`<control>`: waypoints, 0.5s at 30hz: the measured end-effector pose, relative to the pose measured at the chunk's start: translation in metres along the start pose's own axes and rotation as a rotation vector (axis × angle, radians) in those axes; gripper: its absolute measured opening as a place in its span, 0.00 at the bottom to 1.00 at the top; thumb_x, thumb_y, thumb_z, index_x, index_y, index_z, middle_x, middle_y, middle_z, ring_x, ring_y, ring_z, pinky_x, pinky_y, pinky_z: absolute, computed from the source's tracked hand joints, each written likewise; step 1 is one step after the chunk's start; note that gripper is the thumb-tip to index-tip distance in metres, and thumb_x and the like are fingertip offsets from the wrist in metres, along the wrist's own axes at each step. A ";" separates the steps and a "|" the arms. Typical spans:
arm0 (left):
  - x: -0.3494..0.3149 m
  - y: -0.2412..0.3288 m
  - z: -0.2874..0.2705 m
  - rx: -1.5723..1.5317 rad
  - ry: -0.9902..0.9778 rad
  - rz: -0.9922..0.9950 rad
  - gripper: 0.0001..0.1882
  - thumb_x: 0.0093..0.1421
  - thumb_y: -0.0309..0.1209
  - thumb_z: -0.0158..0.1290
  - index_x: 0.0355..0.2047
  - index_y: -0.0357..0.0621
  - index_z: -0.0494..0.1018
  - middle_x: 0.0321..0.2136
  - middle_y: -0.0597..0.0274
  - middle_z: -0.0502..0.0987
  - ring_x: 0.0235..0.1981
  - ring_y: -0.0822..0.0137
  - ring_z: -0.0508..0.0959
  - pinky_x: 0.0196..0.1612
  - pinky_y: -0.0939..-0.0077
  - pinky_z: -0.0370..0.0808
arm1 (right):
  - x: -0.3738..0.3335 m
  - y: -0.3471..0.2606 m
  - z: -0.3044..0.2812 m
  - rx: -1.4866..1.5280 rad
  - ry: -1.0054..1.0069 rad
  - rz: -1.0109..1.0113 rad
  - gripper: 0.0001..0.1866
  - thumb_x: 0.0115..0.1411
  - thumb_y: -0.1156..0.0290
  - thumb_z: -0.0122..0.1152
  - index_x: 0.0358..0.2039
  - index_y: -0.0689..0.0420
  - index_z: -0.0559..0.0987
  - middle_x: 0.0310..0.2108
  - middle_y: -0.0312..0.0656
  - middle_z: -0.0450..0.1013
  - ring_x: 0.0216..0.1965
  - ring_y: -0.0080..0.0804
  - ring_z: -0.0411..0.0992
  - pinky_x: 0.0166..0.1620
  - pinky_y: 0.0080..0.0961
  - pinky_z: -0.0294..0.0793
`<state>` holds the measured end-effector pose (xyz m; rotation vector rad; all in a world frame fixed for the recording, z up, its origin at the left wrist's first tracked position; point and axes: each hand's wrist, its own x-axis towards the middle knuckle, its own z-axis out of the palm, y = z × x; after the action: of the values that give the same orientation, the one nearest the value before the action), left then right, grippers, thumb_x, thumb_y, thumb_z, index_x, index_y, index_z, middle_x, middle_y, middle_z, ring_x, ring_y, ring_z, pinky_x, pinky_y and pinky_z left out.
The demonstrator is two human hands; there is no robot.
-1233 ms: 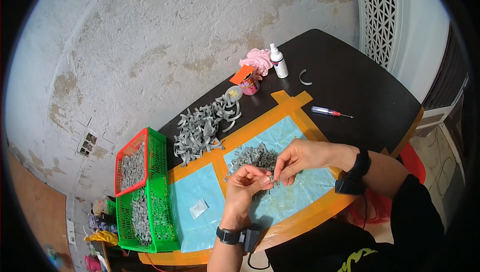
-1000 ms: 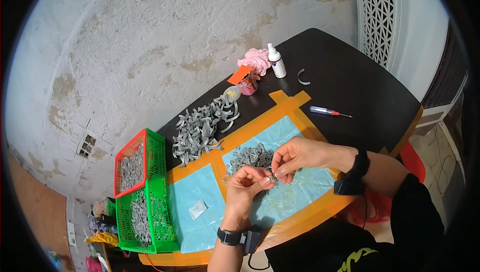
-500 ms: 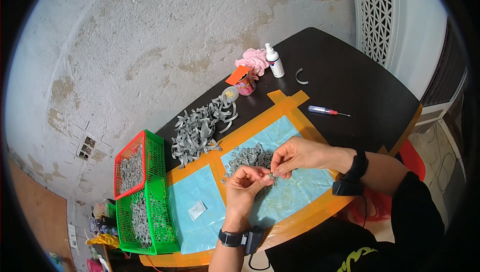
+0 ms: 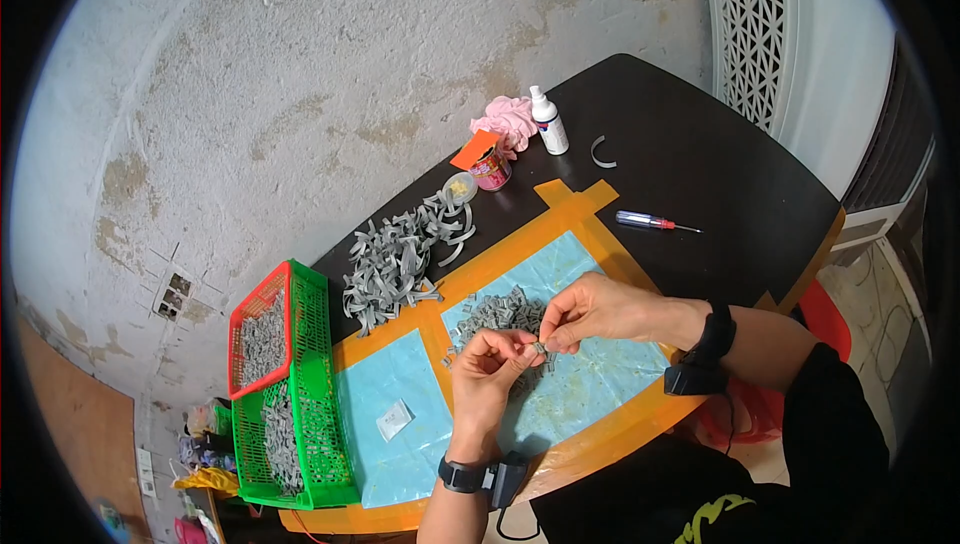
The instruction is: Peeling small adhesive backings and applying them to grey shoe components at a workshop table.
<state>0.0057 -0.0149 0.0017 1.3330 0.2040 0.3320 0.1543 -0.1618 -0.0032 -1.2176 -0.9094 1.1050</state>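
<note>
My left hand [image 4: 488,369] is closed in a pinch on a small grey piece [image 4: 541,348], mostly covered by the fingertips. From the right, my right hand [image 4: 592,312] meets it with thumb and forefinger pinched at the same piece; whatever else those fingertips hold is too small to make out. Both hands hover over the near edge of a heap of small grey pieces [image 4: 512,312]. The heap lies on a light blue sheet [image 4: 620,369] fixed to the table with orange tape.
Left stand a green basket [image 4: 318,444] and a red-rimmed basket [image 4: 290,329], both holding grey pieces. Behind lie curved grey strips [image 4: 395,264], a pink-labelled can [image 4: 490,172], a white spray bottle [image 4: 549,122] and pink cloth [image 4: 506,122]. A screwdriver [image 4: 655,222] rests right; a white packet [image 4: 394,420] lies left.
Both hands stay at nearly the same place. Only the fingertips shift slightly around the small piece; nothing else has visibly moved.
</note>
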 end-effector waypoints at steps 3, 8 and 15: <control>0.000 -0.003 -0.004 0.007 -0.017 0.002 0.10 0.56 0.14 0.53 0.25 0.41 0.66 0.35 0.55 0.75 0.35 0.69 0.77 0.40 0.74 0.79 | -0.002 -0.005 0.002 0.007 0.014 0.041 0.05 0.57 0.76 0.61 0.33 0.64 0.79 0.27 0.37 0.76 0.29 0.19 0.73 0.35 0.17 0.72; 0.000 -0.003 -0.007 0.007 -0.040 -0.001 0.09 0.57 0.14 0.53 0.26 0.40 0.67 0.35 0.55 0.75 0.36 0.70 0.76 0.42 0.73 0.79 | 0.000 -0.002 0.001 0.007 -0.018 0.026 0.06 0.59 0.75 0.59 0.34 0.64 0.78 0.28 0.36 0.75 0.31 0.19 0.73 0.37 0.17 0.72; 0.000 -0.002 -0.003 0.020 -0.038 0.007 0.10 0.55 0.13 0.54 0.24 0.40 0.66 0.35 0.55 0.75 0.36 0.69 0.77 0.41 0.74 0.79 | 0.000 0.003 0.001 -0.012 -0.055 0.037 0.08 0.61 0.70 0.57 0.34 0.62 0.76 0.27 0.35 0.72 0.31 0.19 0.71 0.37 0.17 0.70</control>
<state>0.0049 -0.0125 -0.0010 1.3594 0.1710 0.3110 0.1527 -0.1615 -0.0057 -1.2230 -0.9398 1.1692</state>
